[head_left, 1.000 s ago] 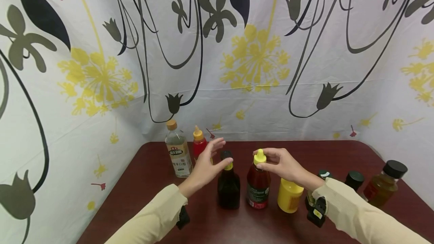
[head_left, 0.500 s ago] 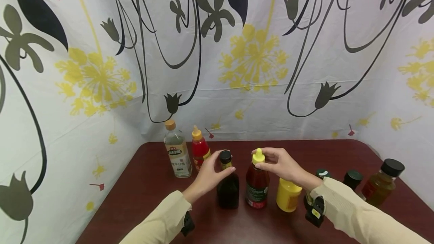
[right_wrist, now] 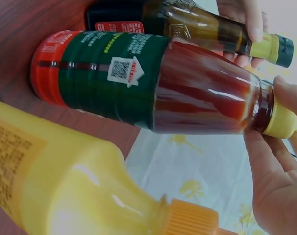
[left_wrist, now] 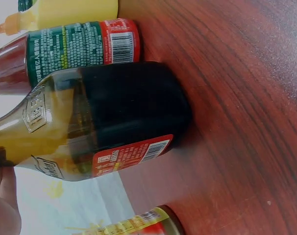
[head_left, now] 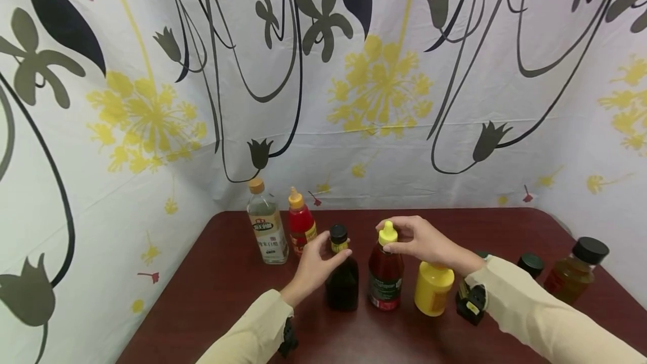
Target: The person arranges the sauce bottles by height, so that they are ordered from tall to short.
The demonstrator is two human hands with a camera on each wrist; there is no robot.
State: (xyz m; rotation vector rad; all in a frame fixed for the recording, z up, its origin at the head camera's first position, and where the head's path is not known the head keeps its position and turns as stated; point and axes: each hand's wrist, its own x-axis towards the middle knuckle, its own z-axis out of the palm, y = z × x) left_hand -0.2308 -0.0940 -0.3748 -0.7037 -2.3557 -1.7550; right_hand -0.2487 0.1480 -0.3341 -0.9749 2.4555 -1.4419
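Note:
A dark bottle with a black cap [head_left: 342, 282] stands upright on the table; my left hand [head_left: 314, 265] grips its neck, thumb in front. Just right of it is a red sauce bottle with a yellow cap [head_left: 386, 282], its neck and cap pinched between the thumb and fingers of my right hand [head_left: 427, 243]. The right wrist view shows that red bottle [right_wrist: 202, 88] with its green label, my right hand [right_wrist: 281, 166] at its cap, and the dark bottle [right_wrist: 197, 24] behind. In the left wrist view the dark bottle [left_wrist: 134, 105] fills the middle, fingertips at its neck.
A yellow bottle [head_left: 433, 291] stands right of the red one, beneath my right wrist. Further right are a dark-green-capped container [head_left: 531, 264] and a black-capped jar [head_left: 571, 274]. A clear bottle [head_left: 269, 235] and a small red bottle [head_left: 301, 223] stand back left on the table [head_left: 202, 296].
My left hand has come down from above and left of the dark bottle and taken hold of its neck. My right hand has stayed at the red bottle's cap. The bottles have not visibly moved.

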